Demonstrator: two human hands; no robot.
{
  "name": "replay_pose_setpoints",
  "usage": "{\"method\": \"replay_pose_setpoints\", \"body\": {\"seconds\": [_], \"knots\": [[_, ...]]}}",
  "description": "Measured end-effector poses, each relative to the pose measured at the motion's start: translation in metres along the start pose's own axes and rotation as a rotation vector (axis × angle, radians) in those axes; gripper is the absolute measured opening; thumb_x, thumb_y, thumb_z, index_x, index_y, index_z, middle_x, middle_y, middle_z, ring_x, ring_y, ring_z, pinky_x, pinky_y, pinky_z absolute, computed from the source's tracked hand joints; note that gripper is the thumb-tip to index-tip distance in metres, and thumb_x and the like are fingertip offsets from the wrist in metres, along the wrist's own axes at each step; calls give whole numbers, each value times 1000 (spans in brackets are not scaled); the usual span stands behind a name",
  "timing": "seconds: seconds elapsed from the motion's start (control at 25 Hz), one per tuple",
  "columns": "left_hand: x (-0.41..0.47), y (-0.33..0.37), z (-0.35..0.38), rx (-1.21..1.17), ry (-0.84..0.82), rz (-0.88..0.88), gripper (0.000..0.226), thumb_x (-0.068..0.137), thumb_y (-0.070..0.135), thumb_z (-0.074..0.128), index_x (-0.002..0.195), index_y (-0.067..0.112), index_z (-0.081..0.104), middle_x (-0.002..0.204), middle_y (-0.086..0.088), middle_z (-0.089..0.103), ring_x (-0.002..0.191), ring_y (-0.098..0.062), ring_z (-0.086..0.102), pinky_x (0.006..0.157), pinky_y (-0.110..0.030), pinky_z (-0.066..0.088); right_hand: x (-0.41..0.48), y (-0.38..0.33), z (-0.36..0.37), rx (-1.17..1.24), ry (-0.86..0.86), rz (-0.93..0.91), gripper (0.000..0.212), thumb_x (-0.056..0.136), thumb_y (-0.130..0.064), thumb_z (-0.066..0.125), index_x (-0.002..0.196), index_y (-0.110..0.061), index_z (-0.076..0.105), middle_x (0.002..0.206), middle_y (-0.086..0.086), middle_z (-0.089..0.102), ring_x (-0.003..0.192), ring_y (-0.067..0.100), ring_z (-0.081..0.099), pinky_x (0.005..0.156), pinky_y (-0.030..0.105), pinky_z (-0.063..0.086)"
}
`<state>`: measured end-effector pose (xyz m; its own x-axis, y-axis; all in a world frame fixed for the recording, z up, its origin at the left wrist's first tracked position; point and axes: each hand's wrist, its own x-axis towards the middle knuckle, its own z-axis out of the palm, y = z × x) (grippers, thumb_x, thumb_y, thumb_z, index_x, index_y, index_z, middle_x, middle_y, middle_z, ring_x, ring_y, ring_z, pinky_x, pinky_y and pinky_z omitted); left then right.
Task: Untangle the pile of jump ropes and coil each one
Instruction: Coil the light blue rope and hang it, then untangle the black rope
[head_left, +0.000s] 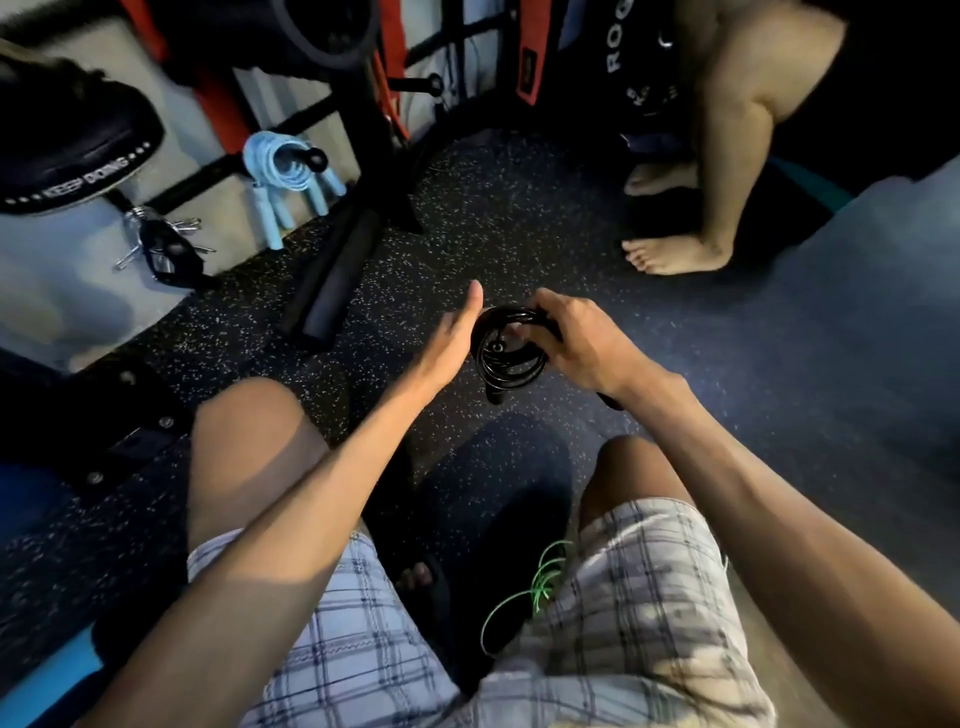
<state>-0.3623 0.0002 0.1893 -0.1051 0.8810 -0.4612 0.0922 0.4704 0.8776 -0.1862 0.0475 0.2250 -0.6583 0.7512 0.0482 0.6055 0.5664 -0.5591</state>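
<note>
A black jump rope (506, 353) is wound into a small coil held in front of my knees. My left hand (452, 338) lies flat with straight fingers against the coil's left side, the coil looped around it. My right hand (576, 338) grips the coil's right side, fingers curled over the strands. A black handle end (494, 396) hangs below the coil. A light blue jump rope (283, 171), coiled, hangs on a black peg of the rack at the back left. A thin green rope (540, 582) lies loose by my right thigh.
A black rack post and foam-covered bar (337, 270) stand on the speckled rubber floor ahead left. A black bike saddle (78, 150) and metal clips (161, 244) are at far left. Another person's bare legs and feet (675, 254) stand at the back right.
</note>
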Motion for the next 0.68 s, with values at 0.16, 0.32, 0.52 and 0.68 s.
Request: {"method": "replay_pose_setpoints", "body": {"seconds": [0.16, 0.32, 0.52, 0.68], "knots": [[5, -17, -25, -33, 30, 37, 81, 89, 75, 17, 140, 22, 51, 152, -4, 40, 143, -20, 32, 120, -47, 18, 27, 3, 15, 5, -29, -32, 14, 96, -21, 58, 95, -8, 56, 78, 3, 62, 70, 25, 57, 66, 45, 49], [49, -60, -47, -167, 5, 6, 94, 71, 94, 32, 136, 29, 55, 145, -1, 51, 136, -16, 43, 118, -48, 24, 54, 6, 29, 31, -73, -73, 11, 96, -20, 58, 95, -10, 55, 72, -4, 59, 66, 21, 58, 66, 44, 50], [43, -49, -55, -363, 69, 99, 33, 85, 47, 69, 99, 18, 62, 104, 3, 69, 102, -9, 60, 104, -32, 39, 89, 14, 48, 117, -108, -72, 7, 98, -19, 56, 95, -12, 56, 76, -1, 64, 68, 17, 64, 66, 41, 54], [59, -49, -63, -298, 277, 208, 26, 93, 24, 64, 111, 8, 55, 96, -2, 70, 92, -11, 64, 93, -32, 50, 129, 21, 64, 213, -138, -53, 11, 98, -19, 57, 95, -9, 58, 81, 7, 69, 63, 16, 66, 60, 33, 54]]}}
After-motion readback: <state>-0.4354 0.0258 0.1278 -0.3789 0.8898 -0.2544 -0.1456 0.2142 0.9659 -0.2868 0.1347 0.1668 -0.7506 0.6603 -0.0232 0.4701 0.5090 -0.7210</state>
